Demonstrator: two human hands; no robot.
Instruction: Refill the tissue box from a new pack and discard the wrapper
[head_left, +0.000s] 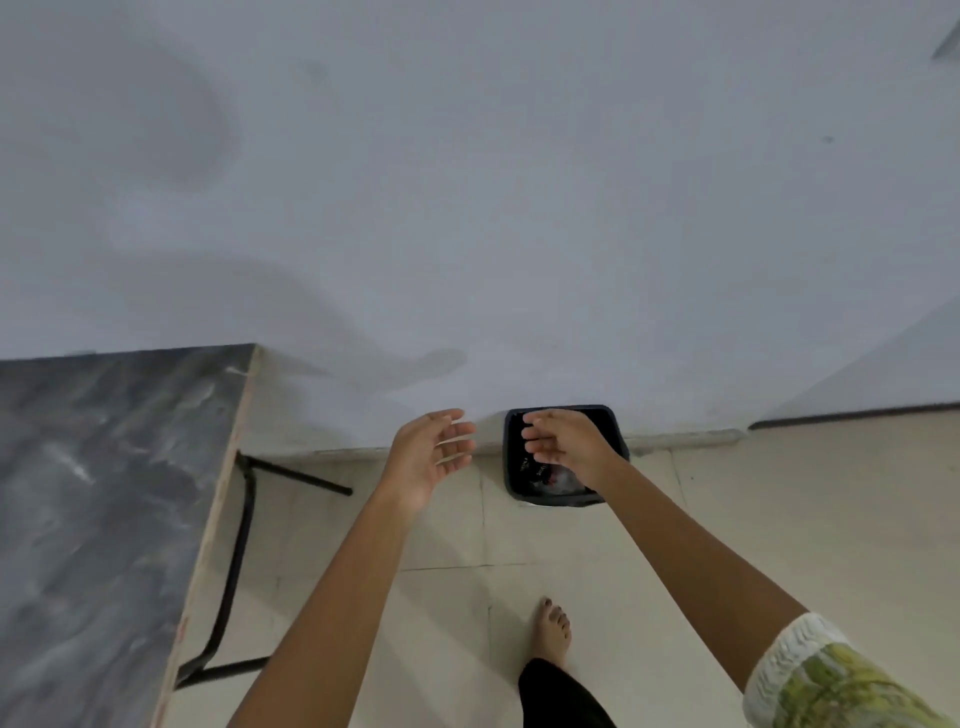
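Against the foot of the pale wall (519, 208), on the tiled floor (779, 519), stands a small black bin (566, 500), and both bare hands are stretched out toward it. The right hand (563, 441) hangs directly above the bin's opening with its fingers loosely curled and slightly apart, holding nothing that can be seen. The left hand (431, 452) is just beside the bin, on its left, palm turned inward, fingers spread and empty. Inside the bin, below the right wrist, lies crumpled shiny material with some print on it (553, 475); it is probably the wrapper from the new pack, though it is too small and blurred to be certain. The tissue box is not in view, and the only part of the dark marbled table (104, 493) that shows, at the left, has nothing on it. Judging from this, the discard looks done or nearly done. 2 things could still go wrong: light plastic film can spring back open and climb over the low rim if it was only dropped and not pressed down, and the bare foot (553, 629) is near the bin and the black table leg (234, 571), so a careless turn back could knock the bin over or stub a toe.
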